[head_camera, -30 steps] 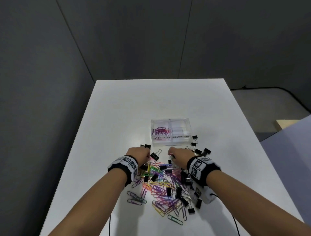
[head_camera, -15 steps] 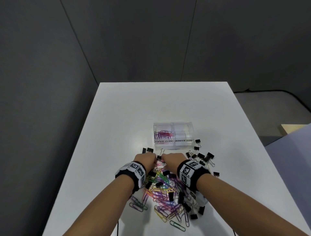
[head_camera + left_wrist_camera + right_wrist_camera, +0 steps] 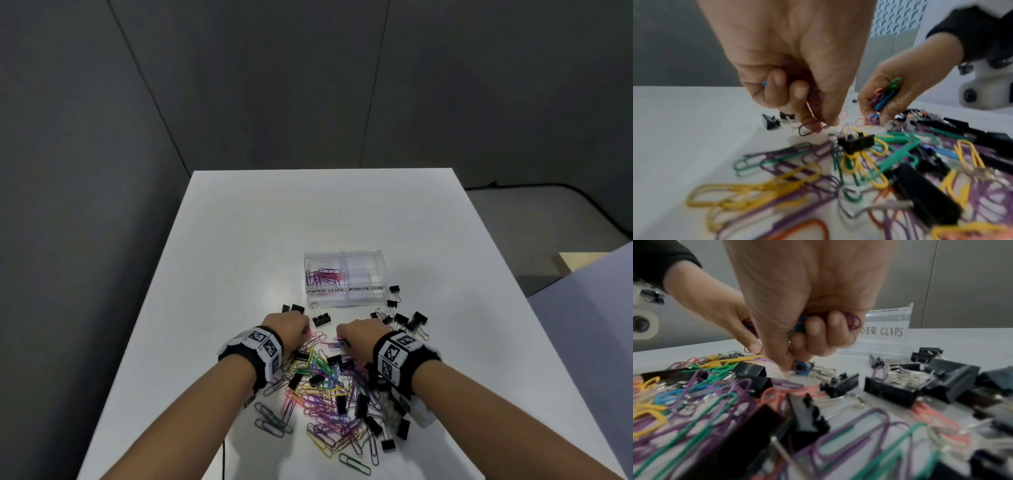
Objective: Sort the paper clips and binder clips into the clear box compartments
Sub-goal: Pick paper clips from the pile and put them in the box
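So the paper clips [image 3: 322, 390] are mostly still in one big colourful heap on the tabletop [image 3: 239, 240], right under and behind both sets of fingers, with black binder clips [image 3: 404, 320] mixed through it and another loose bunch just off to the right of the right hand's fingers. The clear box [image 3: 345, 297] sits just beyond the fingertips. Its left compartment, labelled for paper clips, already has a small bundle of purple-ish ones in it. The right one, labelled for binder clips, looks empty as far as I can tell. So I'd call this early days: a handful sorted, the bulk of both kinds left to go.

Hands: both are reaching down over the far edge of the heap, palms down, wrists raised. The left hand [image 3: 797, 68] has its fingers curled around a little wad of clips, and the thumb and forefinger are pinching a dark purple one right at the tabletop. The right hand [image 3: 807, 318] is doing the same thing, fist closed on a bunch of purple, green and blue clips, with the fingertips down by a blue one. One binder clip sits on its own between the two hands, just ahead of them.
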A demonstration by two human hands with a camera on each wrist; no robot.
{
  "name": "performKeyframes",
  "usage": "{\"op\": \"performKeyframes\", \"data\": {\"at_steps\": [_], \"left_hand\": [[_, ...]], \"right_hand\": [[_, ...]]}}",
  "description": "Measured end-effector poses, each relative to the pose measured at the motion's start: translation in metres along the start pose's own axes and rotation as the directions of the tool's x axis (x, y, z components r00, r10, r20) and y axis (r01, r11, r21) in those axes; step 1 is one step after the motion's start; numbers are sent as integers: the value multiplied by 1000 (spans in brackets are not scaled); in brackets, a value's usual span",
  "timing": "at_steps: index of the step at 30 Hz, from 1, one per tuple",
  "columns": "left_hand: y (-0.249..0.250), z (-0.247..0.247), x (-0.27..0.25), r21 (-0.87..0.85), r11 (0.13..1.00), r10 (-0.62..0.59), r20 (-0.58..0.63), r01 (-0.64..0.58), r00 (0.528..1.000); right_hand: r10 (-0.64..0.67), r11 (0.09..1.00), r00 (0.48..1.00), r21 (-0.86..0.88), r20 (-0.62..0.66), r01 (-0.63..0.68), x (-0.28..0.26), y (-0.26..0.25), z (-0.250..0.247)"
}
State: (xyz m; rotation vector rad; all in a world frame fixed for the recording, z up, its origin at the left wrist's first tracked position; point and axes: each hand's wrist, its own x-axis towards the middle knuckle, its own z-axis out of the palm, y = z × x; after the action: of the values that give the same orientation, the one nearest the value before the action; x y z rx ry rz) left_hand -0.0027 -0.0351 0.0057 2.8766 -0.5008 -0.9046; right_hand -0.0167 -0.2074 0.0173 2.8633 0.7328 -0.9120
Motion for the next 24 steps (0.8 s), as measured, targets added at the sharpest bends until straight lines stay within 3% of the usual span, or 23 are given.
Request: {"op": "performKeyframes", "data": {"at_steps": [7,12,15,18,24], "left_hand": [[-33,-29,-15,-117,993,17,-128,-32,992],[-49,-65,-13,-181,983,-38,-281,-15,959],[-54,-83,-6,-204,979,-82,-308,19,948],[-58,-92,2,-174,983,-102,-271,56,957],[-51,-95,17,-79,994,-96,-250,79,963]], "right_hand": [[3,992,996,122,-91,8,-11,25,-42],[121,993,957,18,-263,-120,8,35,-95],[151,982,968,-85,-200,-171,32,26,-110],[118,983,982,-119,-144,-136,55,11,-109],[37,999,990,42,-134,-31,79,0,-95]]}}
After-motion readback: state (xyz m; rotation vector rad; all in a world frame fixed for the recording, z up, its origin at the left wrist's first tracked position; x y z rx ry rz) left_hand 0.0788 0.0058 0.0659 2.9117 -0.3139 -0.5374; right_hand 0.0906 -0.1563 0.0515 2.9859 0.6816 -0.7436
